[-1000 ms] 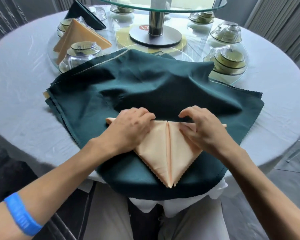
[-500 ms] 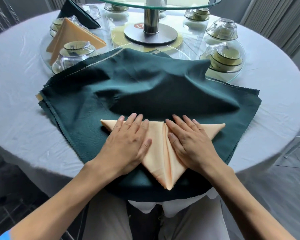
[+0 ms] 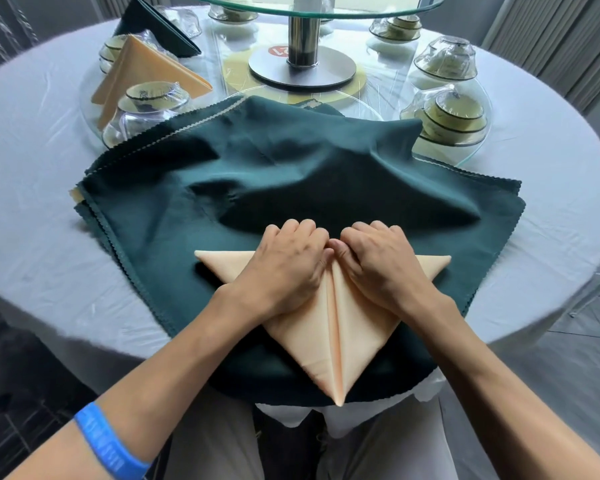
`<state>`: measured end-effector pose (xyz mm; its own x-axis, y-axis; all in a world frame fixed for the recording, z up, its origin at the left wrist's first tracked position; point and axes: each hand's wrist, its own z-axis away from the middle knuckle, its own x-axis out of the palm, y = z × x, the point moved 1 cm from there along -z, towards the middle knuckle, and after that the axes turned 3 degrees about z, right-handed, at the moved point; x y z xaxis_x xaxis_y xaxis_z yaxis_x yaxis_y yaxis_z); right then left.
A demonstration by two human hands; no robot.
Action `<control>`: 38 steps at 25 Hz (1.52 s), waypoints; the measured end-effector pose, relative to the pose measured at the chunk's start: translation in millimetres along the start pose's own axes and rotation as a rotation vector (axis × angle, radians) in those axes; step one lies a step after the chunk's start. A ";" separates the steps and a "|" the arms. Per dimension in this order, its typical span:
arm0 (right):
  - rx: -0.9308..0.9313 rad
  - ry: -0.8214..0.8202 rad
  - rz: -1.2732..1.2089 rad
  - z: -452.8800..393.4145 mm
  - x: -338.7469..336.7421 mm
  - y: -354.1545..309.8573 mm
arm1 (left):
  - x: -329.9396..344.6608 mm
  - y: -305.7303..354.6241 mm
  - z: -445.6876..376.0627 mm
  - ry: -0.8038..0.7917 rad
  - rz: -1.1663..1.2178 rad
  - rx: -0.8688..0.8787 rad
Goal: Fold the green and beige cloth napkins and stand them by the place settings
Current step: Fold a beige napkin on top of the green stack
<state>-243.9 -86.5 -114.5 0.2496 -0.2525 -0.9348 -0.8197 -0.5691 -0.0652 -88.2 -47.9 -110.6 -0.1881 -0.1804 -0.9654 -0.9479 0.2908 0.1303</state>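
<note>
A beige napkin (image 3: 340, 334) folded into a downward-pointing triangle with a centre seam lies on a stack of flat dark green napkins (image 3: 291, 174) at the table's near edge. My left hand (image 3: 288, 268) and my right hand (image 3: 381, 265) sit side by side at the middle of its top edge, fingers curled over that edge and thumbs meeting at the seam. Farther back on the left, a folded beige napkin (image 3: 146, 71) and a folded green napkin (image 3: 156, 29) stand beside wrapped bowl sets.
The round table (image 3: 32, 150) has a pale cloth. A glass turntable on a metal stand (image 3: 302, 64) fills its centre. Plastic-wrapped bowl sets stand at the left (image 3: 149, 102) and right (image 3: 454, 116), (image 3: 444, 60). A beige edge shows under the green stack at its left.
Both hands lay flat on the beige triangle half a second ago. They have slid up and together, and the fingers now curl over the middle of its top edge.
</note>
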 end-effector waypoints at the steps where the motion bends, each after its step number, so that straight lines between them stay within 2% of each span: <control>1: -0.002 0.001 -0.013 -1.1 -0.5 -0.5 | -1.7 -0.2 -0.2 -0.009 0.013 0.004; 7: 0.188 -0.109 -0.021 -7.2 -4.7 -1.9 | -9.5 4.5 -13.3 -0.171 0.062 -0.180; 10: 0.281 -0.124 -0.001 -10.6 -7.6 -5.6 | -12.1 12.8 -4.6 -0.002 -0.094 -0.158; 12: 0.323 -0.107 0.008 -11.8 -7.3 -5.4 | -12.8 18.9 18.2 0.088 -0.019 -0.135; 14: 0.347 -0.098 0.033 -11.6 -5.0 -6.3 | -11.0 25.7 48.6 0.054 0.079 -0.091; 16: 0.367 -0.093 0.035 -13.4 -3.2 -9.1 | -5.4 31.4 71.6 -0.005 0.077 -0.085; 18: 0.339 0.004 -0.072 -11.2 -5.2 -9.1 | 1.2 35.1 83.0 -0.051 0.063 -0.087; 20: 0.234 0.141 -0.254 4.3 -14.8 -5.1 | 9.5 39.6 87.5 -0.061 0.090 -0.079; 22: 0.131 0.190 -0.351 33.5 -26.2 -1.8 | 14.4 44.8 90.6 -0.036 0.110 -0.076; 24: 0.104 0.139 -0.359 67.3 -31.0 -1.9 | 17.6 49.6 90.9 -0.016 0.097 -0.076; 27: 0.033 0.055 -0.242 97.1 -24.4 -6.9 | 19.6 56.5 87.4 0.028 0.081 -0.054; 29: 0.003 0.006 -0.135 100.9 -13.4 -13.7 | 19.9 59.4 87.4 0.057 0.112 -0.042; 31: 0.052 -0.030 -0.053 99.2 -6.0 -24.6 | 17.7 61.3 90.8 0.084 0.127 -0.018; 35: 0.170 -0.056 -0.060 92.8 -1.2 -44.0 | 16.1 61.0 95.4 0.057 0.101 -0.012; 38: 0.072 -0.139 -0.004 84.9 -3.4 -28.6 | 18.4 61.3 94.3 0.050 0.084 -0.014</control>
<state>-265.1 -2.9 -139.0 0.1829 -0.1365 -0.9736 -0.8552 -0.5106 -0.0891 -125.5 55.2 -141.7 -0.2792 -0.2033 -0.9385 -0.9318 0.2934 0.2136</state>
